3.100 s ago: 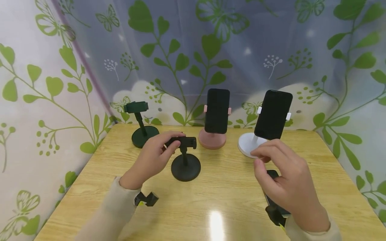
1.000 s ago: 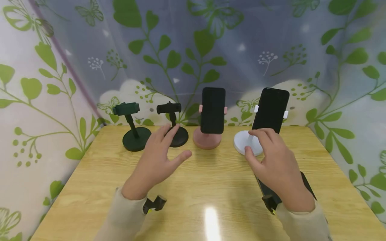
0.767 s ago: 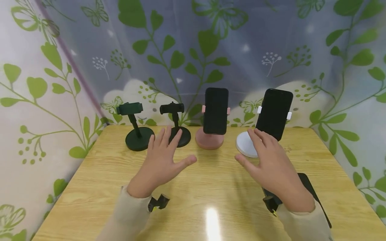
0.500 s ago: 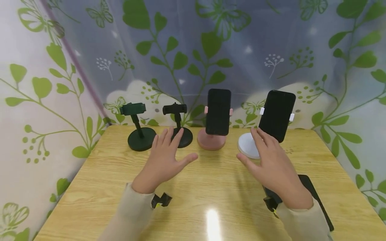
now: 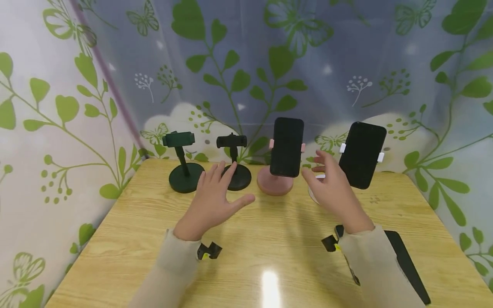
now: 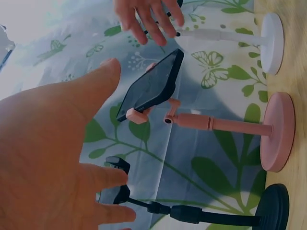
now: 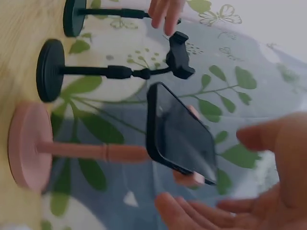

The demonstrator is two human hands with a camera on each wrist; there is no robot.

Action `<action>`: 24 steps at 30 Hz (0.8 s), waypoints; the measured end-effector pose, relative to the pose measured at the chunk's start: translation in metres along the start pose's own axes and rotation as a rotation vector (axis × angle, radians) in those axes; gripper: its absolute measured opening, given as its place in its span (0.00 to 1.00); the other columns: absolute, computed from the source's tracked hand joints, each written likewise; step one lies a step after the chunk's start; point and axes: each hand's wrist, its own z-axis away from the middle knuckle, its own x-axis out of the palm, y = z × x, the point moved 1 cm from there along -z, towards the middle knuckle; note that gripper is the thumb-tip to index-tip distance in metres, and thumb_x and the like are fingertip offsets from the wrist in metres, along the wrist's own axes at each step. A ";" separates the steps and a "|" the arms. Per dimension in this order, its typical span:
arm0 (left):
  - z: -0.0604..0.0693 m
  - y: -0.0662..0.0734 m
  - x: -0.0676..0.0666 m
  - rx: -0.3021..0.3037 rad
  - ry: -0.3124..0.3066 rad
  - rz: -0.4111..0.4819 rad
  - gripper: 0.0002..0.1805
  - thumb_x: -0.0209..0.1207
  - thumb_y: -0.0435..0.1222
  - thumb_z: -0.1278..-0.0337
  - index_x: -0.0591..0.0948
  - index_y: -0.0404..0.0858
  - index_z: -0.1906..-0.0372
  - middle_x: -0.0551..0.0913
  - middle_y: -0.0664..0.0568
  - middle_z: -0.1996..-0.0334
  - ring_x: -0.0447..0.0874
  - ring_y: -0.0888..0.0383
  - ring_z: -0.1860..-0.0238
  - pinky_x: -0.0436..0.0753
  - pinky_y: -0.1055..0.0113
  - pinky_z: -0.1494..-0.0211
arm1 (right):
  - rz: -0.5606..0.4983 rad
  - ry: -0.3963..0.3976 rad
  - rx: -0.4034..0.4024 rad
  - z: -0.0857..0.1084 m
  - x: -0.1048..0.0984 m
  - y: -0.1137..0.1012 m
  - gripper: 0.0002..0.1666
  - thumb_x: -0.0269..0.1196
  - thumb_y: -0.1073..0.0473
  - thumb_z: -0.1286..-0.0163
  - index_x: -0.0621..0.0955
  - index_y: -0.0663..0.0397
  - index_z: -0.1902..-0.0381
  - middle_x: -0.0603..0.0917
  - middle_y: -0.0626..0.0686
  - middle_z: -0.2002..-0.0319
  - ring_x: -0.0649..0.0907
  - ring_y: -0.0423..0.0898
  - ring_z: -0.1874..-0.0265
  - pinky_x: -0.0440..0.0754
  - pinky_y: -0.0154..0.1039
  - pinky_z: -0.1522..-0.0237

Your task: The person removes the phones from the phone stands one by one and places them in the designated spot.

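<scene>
My left hand (image 5: pixel 209 205) is spread, fingers apart, in front of the black phone stand (image 5: pixel 239 177), whose clamp holds no phone. My right hand (image 5: pixel 331 188) hovers between two stands, thumb and bent fingers parted around nothing. Just left of it, a black smartphone (image 5: pixel 286 147) sits upright in the clamp of the pink phone stand (image 5: pixel 274 184). In the right wrist view that phone (image 7: pixel 184 134) is near my right fingertips, with a gap between. Partly hidden behind my right hand is the white phone stand (image 5: pixel 313 196), bearing another tilted smartphone (image 5: pixel 363 155).
A dark green phone stand (image 5: pixel 186 177) without a phone stands at the row's left end. Under my right forearm, a dark phone (image 5: pixel 408 265) and another partly covered phone (image 5: pixel 339 231) lie on the wooden table (image 5: pixel 239 273). A leaf-patterned curtain (image 5: pixel 246 51) hangs behind.
Earlier my left hand gripped the black stand's clamp nearer me; the stand now stands in the back row, released. My right hand has lifted and shifted toward the phone on the pink stand.
</scene>
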 end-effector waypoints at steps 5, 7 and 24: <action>0.000 -0.002 -0.002 0.013 0.010 0.012 0.57 0.51 0.76 0.41 0.51 0.51 0.16 0.48 0.42 0.17 0.45 0.39 0.18 0.47 0.36 0.20 | -0.309 -0.066 0.121 -0.032 0.012 0.000 0.50 0.52 0.41 0.18 0.37 0.49 0.16 0.53 0.62 0.19 0.65 0.60 0.23 0.68 0.59 0.28; 0.000 -0.001 -0.002 0.012 0.007 0.030 0.57 0.50 0.77 0.42 0.51 0.50 0.16 0.49 0.41 0.17 0.47 0.39 0.18 0.53 0.36 0.21 | -0.433 -0.058 0.145 -0.041 0.019 0.001 0.48 0.51 0.43 0.17 0.40 0.51 0.16 0.55 0.62 0.19 0.64 0.58 0.23 0.68 0.56 0.27; 0.001 0.001 -0.002 0.025 -0.060 0.130 0.54 0.52 0.74 0.38 0.52 0.50 0.16 0.60 0.42 0.21 0.59 0.42 0.21 0.66 0.41 0.25 | -0.701 0.071 0.123 -0.065 0.042 0.019 0.33 0.43 0.43 0.14 0.63 0.57 0.23 0.72 0.53 0.39 0.76 0.46 0.44 0.74 0.42 0.37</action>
